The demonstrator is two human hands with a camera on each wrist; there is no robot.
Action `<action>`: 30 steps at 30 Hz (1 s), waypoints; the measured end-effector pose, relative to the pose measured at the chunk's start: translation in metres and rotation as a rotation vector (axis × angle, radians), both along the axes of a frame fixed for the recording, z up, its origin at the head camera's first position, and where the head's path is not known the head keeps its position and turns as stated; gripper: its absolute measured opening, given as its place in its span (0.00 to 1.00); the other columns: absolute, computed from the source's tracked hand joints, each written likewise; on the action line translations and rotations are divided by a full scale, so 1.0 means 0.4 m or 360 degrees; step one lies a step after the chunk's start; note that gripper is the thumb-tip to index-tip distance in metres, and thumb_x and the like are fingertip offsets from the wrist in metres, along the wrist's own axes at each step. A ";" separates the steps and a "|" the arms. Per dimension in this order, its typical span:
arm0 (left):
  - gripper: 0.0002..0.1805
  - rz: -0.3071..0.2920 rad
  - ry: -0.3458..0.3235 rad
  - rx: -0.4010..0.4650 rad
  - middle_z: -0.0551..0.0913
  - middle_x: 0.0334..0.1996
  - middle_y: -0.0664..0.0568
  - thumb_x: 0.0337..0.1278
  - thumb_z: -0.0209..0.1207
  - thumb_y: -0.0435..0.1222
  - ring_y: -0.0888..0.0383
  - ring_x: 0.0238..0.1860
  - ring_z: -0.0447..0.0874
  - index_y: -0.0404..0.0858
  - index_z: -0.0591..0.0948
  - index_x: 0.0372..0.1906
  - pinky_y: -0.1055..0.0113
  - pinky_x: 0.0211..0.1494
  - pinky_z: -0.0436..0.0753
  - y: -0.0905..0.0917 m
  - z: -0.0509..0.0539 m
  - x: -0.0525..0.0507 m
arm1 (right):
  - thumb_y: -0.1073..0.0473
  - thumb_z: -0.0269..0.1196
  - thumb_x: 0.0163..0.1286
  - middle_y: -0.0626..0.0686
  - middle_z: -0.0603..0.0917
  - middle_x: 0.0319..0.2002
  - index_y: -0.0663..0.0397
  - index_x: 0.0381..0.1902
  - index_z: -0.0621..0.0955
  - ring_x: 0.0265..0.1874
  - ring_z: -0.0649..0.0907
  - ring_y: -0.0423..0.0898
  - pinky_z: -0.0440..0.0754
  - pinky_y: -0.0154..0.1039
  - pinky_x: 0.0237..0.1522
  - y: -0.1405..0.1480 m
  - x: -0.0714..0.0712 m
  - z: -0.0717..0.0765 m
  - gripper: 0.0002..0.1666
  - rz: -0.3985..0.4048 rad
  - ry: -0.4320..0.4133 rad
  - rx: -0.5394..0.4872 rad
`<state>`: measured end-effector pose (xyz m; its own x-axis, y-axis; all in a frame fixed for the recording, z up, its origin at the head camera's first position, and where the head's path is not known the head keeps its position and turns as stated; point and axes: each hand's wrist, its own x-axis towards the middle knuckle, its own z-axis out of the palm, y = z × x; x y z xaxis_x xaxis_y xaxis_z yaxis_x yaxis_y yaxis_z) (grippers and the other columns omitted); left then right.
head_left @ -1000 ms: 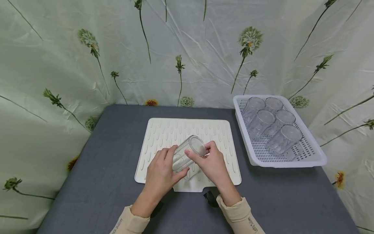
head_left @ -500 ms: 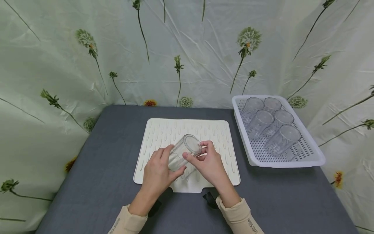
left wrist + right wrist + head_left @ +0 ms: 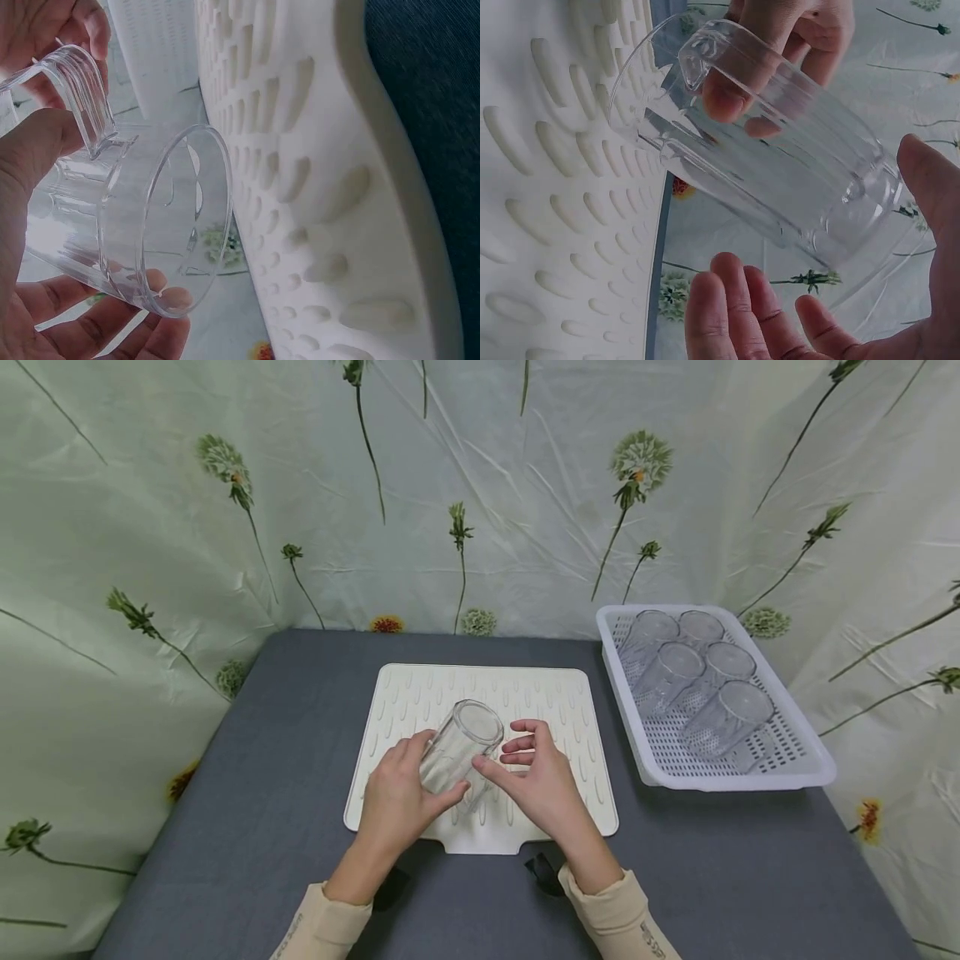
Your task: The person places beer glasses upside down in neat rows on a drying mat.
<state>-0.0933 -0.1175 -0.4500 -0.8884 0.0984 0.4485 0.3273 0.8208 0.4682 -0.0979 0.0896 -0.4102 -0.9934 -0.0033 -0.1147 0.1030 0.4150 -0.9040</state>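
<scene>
A clear glass mug [image 3: 461, 747] with a handle is tilted over the white ridged mat [image 3: 555, 702], its thick base up and its mouth down towards the mat. My left hand [image 3: 397, 793] grips it from the left, thumb by the handle and fingers round the far side, as the left wrist view shows with the mug's rim [image 3: 187, 217] near the mat. To the right, my right hand [image 3: 543, 781] is spread beside the mug. In the right wrist view its fingers [image 3: 739, 307] stand apart from the glass, and its thumb is close to the base.
At the right stands a white perforated basket [image 3: 813, 768] with several clear glass mugs [image 3: 727, 718] in it. A dark grey cloth [image 3: 300, 718] covers the table. Flower-printed sheeting [image 3: 540, 527] hangs behind and at both sides.
The mug has moved left and stands steeper in my left hand. My right fingers, which were at its base, have come off it and opened out.
</scene>
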 end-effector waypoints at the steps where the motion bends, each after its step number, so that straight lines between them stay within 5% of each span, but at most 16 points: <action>1: 0.44 0.0001 -0.0014 0.0013 0.89 0.45 0.39 0.37 0.87 0.48 0.44 0.39 0.88 0.33 0.81 0.62 0.48 0.38 0.89 -0.003 -0.002 -0.002 | 0.41 0.78 0.64 0.56 0.85 0.54 0.51 0.73 0.70 0.55 0.89 0.52 0.90 0.51 0.55 0.001 0.001 -0.001 0.47 0.0004 0.0007 -0.0002; 15: 0.42 -0.0066 -0.0182 0.0219 0.90 0.43 0.42 0.41 0.85 0.45 0.47 0.44 0.90 0.33 0.80 0.62 0.51 0.45 0.91 -0.049 -0.019 -0.043 | 0.47 0.79 0.65 0.58 0.80 0.67 0.53 0.76 0.67 0.65 0.83 0.56 0.83 0.58 0.67 0.020 0.012 -0.015 0.49 0.0086 0.0164 0.0031; 23: 0.40 -0.0089 -0.0391 0.0328 0.88 0.47 0.45 0.47 0.83 0.46 0.46 0.47 0.89 0.41 0.79 0.65 0.48 0.52 0.90 -0.087 -0.012 -0.083 | 0.48 0.78 0.66 0.58 0.78 0.72 0.51 0.78 0.66 0.70 0.81 0.56 0.81 0.58 0.71 0.062 0.028 -0.038 0.50 0.0100 0.0176 0.0113; 30: 0.35 -0.0143 -0.0414 0.0375 0.87 0.47 0.41 0.50 0.80 0.40 0.43 0.48 0.89 0.37 0.78 0.63 0.46 0.54 0.90 -0.121 -0.012 -0.126 | 0.49 0.78 0.66 0.56 0.79 0.72 0.50 0.77 0.68 0.69 0.82 0.55 0.81 0.60 0.70 0.102 0.044 -0.059 0.48 0.0156 0.0299 0.0120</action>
<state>-0.1437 -0.1658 -0.4548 -0.9682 0.1022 0.2283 0.2384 0.6538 0.7181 -0.0801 0.1302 -0.4338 -0.9926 -0.0995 0.0690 -0.1088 0.4819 -0.8695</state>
